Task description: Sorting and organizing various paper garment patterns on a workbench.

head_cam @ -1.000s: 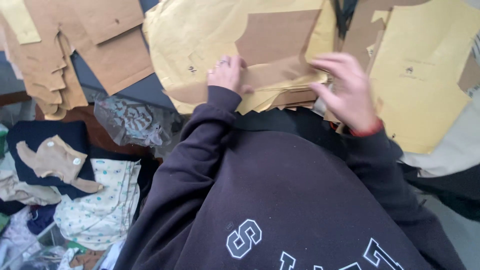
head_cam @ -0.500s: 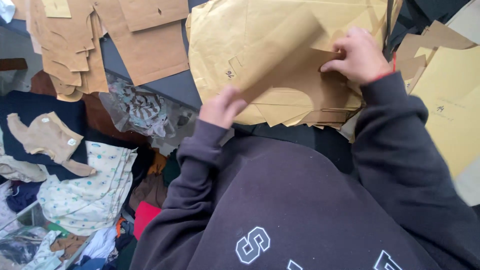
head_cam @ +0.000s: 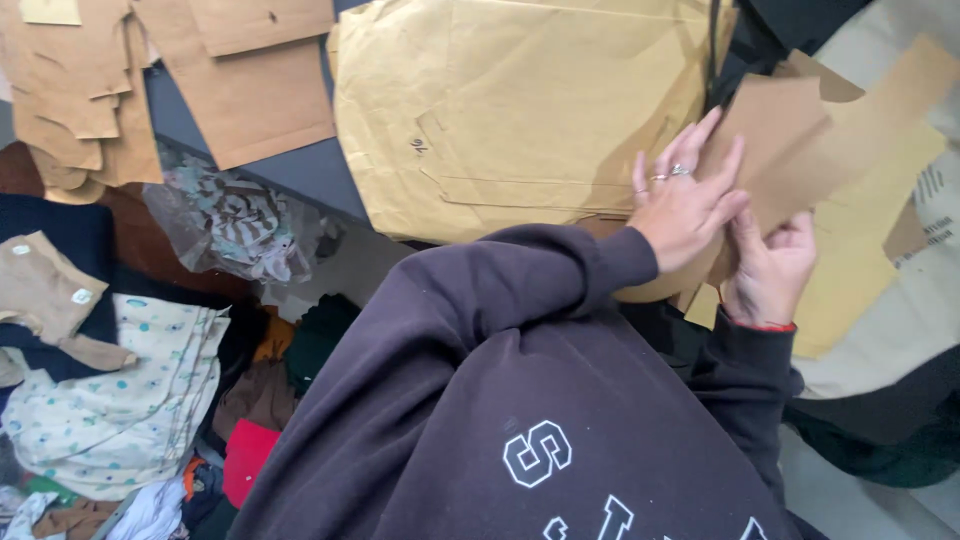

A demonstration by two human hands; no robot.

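Head view: a brown cardboard pattern piece with an angular, notched outline (head_cam: 790,140) is held up at approx. 2 o'clock of the frame, just off the right edge of the big stack. It is pinched from below by the right hand (head_cam: 768,272), thumb up against its lower edge, while the left hand (head_cam: 685,205), ringed fingers spread flat, is pressed against its near face; both hands are thus closed on the same piece, neither is free.

Directly behind it, at 3 o'clock, yellow-tan card sheets (head_cam: 860,250) are overlapped, w/ edges crossing the held piece. A second sheet could be dragged along unnoticed, since the colours are close and the edges are partly hidden by the hands.

At 12 o'clock a wide stack of mustard-yellow paper patterns (head_cam: 530,110) is laid on the dark table (head_cam: 300,175); its near edge is overhung toward the person's dark sweatshirt (head_cam: 520,400). The stack could be nudged or fanned out by the left sleeve, which is stretched across its lower corner.

At 10–11 o'clock more brown card pieces (head_cam: 240,90) are spread; at 9 o'clock a crumpled clear plastic bag w/ striped fabric (head_cam: 235,225) is perched at the table's edge and could be slipped off. Below, at 8 o'clock, a heap of mixed garments and spotted cream cloth (head_cam: 120,390) is piled, where any dropped thin piece could be lost. Bending or creasing of the held card is judged possible, as it is gripped at one end only.
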